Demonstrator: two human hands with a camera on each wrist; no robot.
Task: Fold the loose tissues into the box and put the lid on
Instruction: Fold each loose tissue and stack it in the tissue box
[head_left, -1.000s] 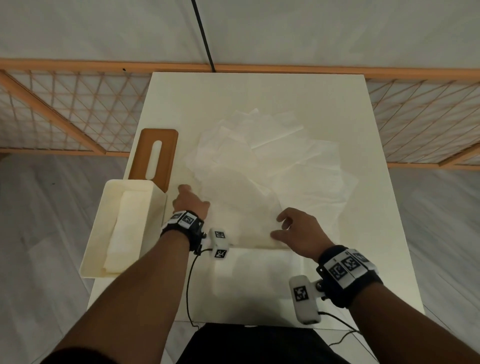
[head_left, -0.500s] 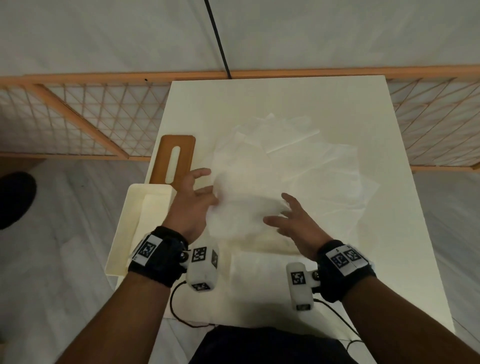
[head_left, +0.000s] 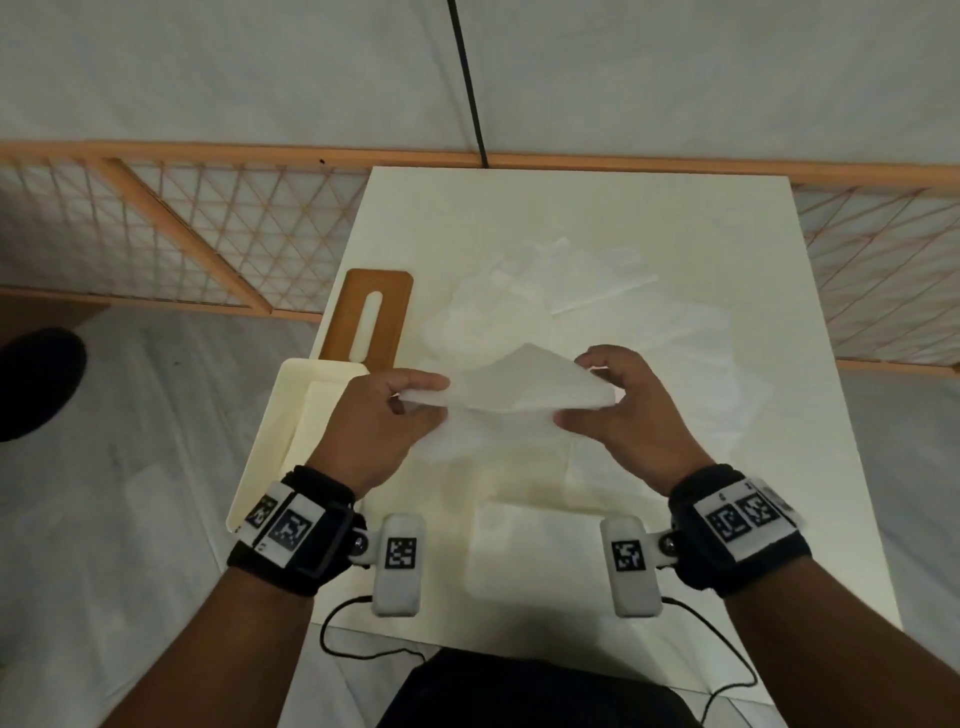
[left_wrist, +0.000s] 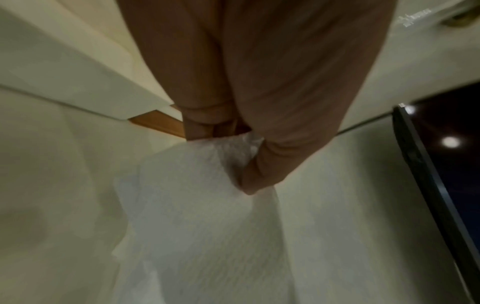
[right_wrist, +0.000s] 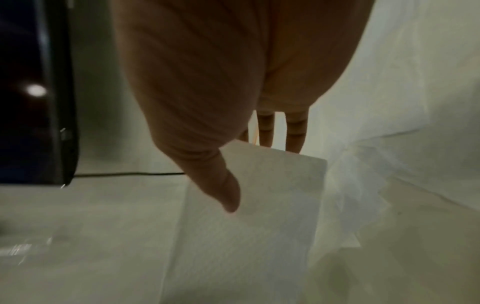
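Note:
A white tissue (head_left: 511, 387) hangs stretched above the table between both hands. My left hand (head_left: 387, 415) pinches its left end, thumb over fingers, and the left wrist view shows the tissue (left_wrist: 207, 205) bunched under the thumb. My right hand (head_left: 618, 410) pinches the right end; the right wrist view has the thumb on the folded tissue (right_wrist: 259, 195). Several loose tissues (head_left: 597, 312) lie spread on the table behind. The cream box (head_left: 270, 441) stands open at the table's left edge with folded tissue inside. The brown slotted lid (head_left: 369, 317) lies flat just beyond the box.
The white table (head_left: 571, 208) ends close behind the tissues. An orange-framed mesh fence (head_left: 182, 234) runs along the far side. A black cable (head_left: 467, 78) hangs down the wall. A dark shape (head_left: 36, 384) sits on the floor at far left.
Both hands left the table and lifted one tissue off the pile. It is now held up between them, folded over. The view has shifted left.

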